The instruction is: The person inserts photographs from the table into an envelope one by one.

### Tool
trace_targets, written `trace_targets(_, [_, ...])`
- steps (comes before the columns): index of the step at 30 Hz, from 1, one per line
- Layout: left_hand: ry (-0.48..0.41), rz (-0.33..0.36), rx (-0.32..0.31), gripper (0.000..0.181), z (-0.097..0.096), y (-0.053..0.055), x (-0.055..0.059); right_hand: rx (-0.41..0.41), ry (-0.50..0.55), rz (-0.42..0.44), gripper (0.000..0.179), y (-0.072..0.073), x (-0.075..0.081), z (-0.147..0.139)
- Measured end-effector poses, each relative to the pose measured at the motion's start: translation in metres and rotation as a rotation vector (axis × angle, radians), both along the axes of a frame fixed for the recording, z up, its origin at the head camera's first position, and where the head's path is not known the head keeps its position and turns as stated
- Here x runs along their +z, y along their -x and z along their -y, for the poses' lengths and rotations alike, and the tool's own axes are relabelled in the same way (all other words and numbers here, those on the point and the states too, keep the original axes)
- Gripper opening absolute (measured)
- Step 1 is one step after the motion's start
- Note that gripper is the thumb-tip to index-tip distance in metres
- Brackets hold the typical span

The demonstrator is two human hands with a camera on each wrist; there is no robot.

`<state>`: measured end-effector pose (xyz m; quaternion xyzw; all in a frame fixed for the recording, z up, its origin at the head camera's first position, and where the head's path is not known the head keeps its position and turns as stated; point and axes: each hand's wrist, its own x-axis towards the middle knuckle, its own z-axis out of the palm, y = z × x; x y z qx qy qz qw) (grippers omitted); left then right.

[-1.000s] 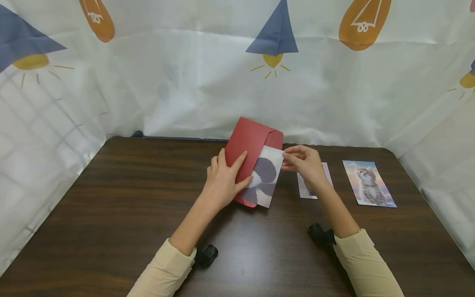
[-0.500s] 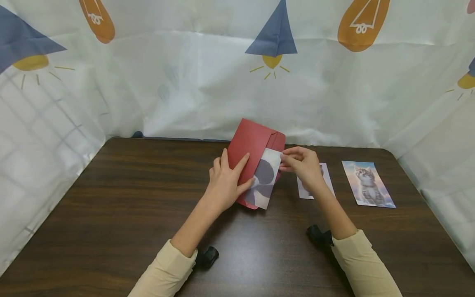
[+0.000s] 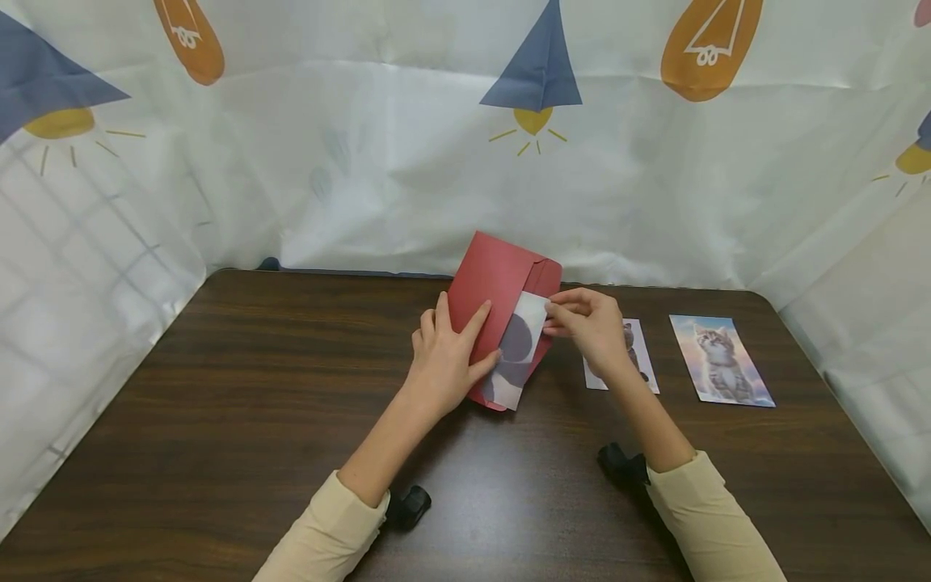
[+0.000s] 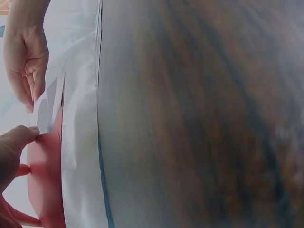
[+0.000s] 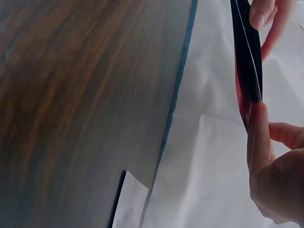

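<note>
A red envelope stands tilted above the far middle of the table, its open side facing right. My left hand holds it, fingers spread over its front and thumb near the opening. Partway inside sits a white card with grey round shapes; its right strip shows. My right hand pinches this card's upper right edge between thumb and fingers. In the right wrist view the envelope appears nearly edge-on, with the right hand at its mouth. The left wrist view shows the left thumb beside the card.
A kitten picture card lies on the dark wooden table at the right. Another picture card lies partly hidden beneath the right forearm. A white printed curtain hangs along the table's far edge.
The grey-patterned card has slid left, deeper into the envelope, with my right hand moving along. The envelope and left hand have shifted slightly right. More of the card under the right forearm shows.
</note>
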<state>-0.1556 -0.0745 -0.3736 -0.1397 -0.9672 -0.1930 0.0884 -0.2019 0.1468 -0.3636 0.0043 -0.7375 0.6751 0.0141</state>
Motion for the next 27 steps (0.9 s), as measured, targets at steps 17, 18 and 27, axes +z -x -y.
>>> trace_targets(17, [-0.067, -0.051, -0.041, 0.07, -0.0053, -0.0061, -0.0005, -0.032, 0.037, -0.023, 0.023, -0.004, -0.0031, 0.0084])
trace_targets(18, [-0.069, -0.055, -0.043, 0.07, -0.0055, -0.0062, -0.0004, -0.032, 0.039, -0.023, 0.023, -0.0042, -0.0029, 0.0087])
trace_targets(27, [-0.119, -0.017, -0.064, 0.067, -0.008, -0.0085, 0.0032, -0.035, 0.035, -0.042, 0.021, -0.004, -0.0059, 0.0103])
